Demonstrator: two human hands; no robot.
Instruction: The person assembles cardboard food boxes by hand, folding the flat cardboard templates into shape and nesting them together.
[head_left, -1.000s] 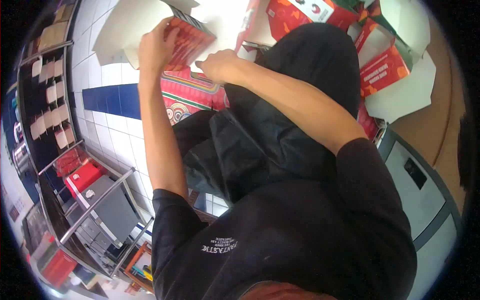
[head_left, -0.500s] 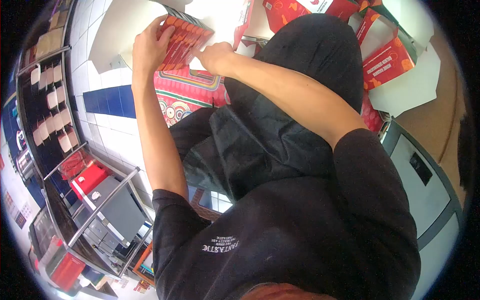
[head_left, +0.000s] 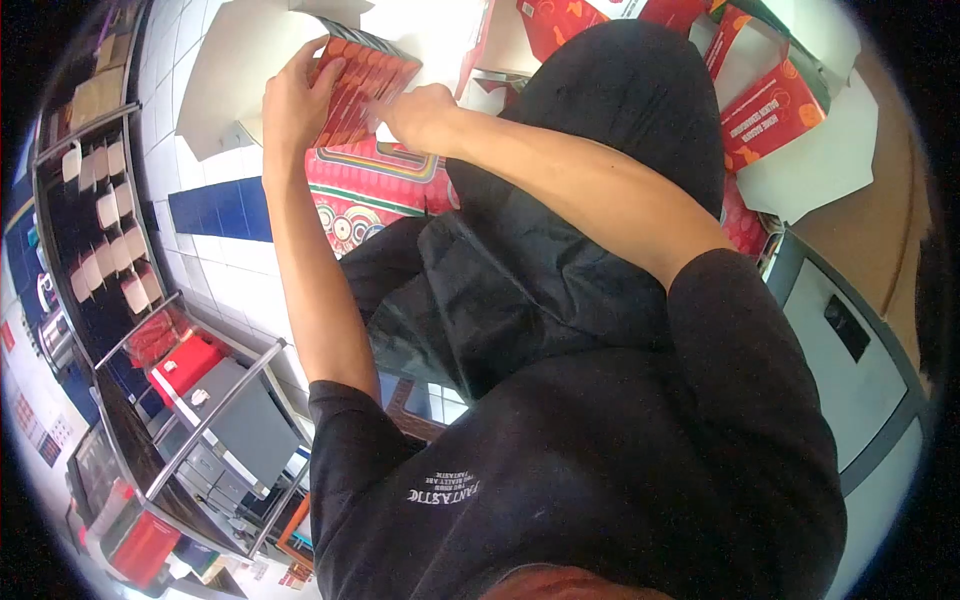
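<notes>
A stack of red printed cardboard box sheets (head_left: 352, 108) lies at the upper left, its edges stepped in rows. My left hand (head_left: 297, 97) grips its left side, the thumb over the printed face and the other fingers partly hidden behind. At the stack's right edge is my right hand (head_left: 420, 117), its fingers curled and the fingertips pressed against the red cardboard, a little blurred. Large white cardboard flaps (head_left: 225, 75) spread out to the left of the stack and behind it.
Red printed boxes (head_left: 775, 125) with white flaps lie at the upper right, beyond my raised knee. A patterned pink mat (head_left: 375, 185) is under my legs. A grey cabinet (head_left: 835, 330) stands at the right. On the left are a metal-railed rack (head_left: 215, 400) and tiled floor (head_left: 230, 265).
My right hand has shifted slightly left along the stack's edge. My left hand keeps its hold. The whole view has moved slightly.
</notes>
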